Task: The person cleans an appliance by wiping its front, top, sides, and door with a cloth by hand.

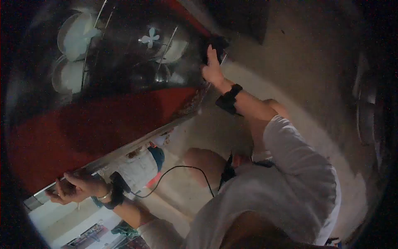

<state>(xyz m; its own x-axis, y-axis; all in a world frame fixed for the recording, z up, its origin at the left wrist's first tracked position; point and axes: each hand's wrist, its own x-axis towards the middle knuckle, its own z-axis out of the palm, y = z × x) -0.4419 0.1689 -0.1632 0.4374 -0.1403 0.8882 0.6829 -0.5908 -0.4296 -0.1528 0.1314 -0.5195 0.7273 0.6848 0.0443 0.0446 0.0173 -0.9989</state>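
A large dark, glossy glass-fronted unit (120,45), apparently a cabinet, stands tilted across the upper left, with a red panel (99,122) along its lower side. At its right corner is my right hand (213,70), one digit pointing up along the dark edge. Its other fingers are mostly hidden, and it seems closed around that corner. My left hand (74,188) is at the lower left, beside the red panel's bottom edge. Its fingers are apart and loosely curled, and nothing shows between them. Each wrist wears a black strap.
White bowls or plates (77,37) and thin metal rods show through the glass, with a pale clover-shaped mark (150,38). Below the panel lies a whitish bag-like bundle (137,168). A black cable (178,167) curves from my left wrist to my body. Pale floor (298,54) extends right.
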